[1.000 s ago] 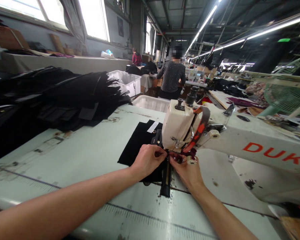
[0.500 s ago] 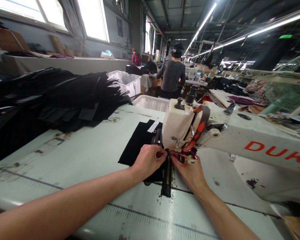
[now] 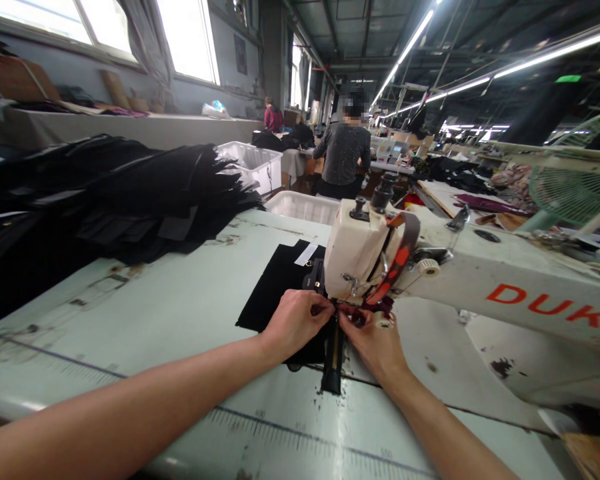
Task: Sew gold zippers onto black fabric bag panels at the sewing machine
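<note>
A black fabric piece (image 3: 265,293) lies flat under the head of a white sewing machine (image 3: 353,250). It carries a white strip (image 3: 307,254) and a small dark patch with metal bits. Along its right side runs a black zipper (image 3: 333,370) with brassy teeth, its loose end pointing toward me. My left hand (image 3: 295,327) is closed, thumb and fingers pinching the zipper's left edge just in front of the needle area. From the other side my right hand (image 3: 377,343) pinches the zipper's right edge. The presser foot and needle are mostly hidden by fingers and machine head.
A large heap of black fabric pieces (image 3: 115,193) covers the table's left. White plastic bins (image 3: 300,205) stand beyond the far edge. A person in a dark top (image 3: 343,153) sits ahead, back turned. At right is a green fan (image 3: 575,183). A ruler scale marks the table's near edge.
My right hand has shifted slightly left, its fingers drawn in closer to the zipper. My left hand and the fabric look almost unmoved.
</note>
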Tool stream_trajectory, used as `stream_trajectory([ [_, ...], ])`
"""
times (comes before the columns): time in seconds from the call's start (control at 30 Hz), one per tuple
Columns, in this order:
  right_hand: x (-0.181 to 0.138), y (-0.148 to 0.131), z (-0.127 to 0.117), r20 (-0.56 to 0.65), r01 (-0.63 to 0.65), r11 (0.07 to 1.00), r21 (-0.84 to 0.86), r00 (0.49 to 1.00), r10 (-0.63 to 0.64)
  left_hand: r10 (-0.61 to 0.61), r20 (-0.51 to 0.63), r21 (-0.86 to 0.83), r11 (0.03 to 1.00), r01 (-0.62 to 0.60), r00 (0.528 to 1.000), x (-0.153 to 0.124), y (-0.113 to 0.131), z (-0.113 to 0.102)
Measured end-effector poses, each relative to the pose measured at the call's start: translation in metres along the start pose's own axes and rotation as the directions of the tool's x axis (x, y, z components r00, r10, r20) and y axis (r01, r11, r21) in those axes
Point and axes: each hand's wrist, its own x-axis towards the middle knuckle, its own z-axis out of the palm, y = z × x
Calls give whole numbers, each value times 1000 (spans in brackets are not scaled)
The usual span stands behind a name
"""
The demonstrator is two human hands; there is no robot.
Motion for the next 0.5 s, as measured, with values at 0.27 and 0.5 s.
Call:
stream_trajectory([
  [0.27, -1, -3, -7, -30, -2, 996, -92, 1000, -1, 20, -3, 26, 999, -20, 1000, -4, -1, -4],
  [0.5, 0, -1, -12, -92, -34, 992, -118, 996, 23, 45, -15, 28, 999, -44, 999, -2, -2, -5],
])
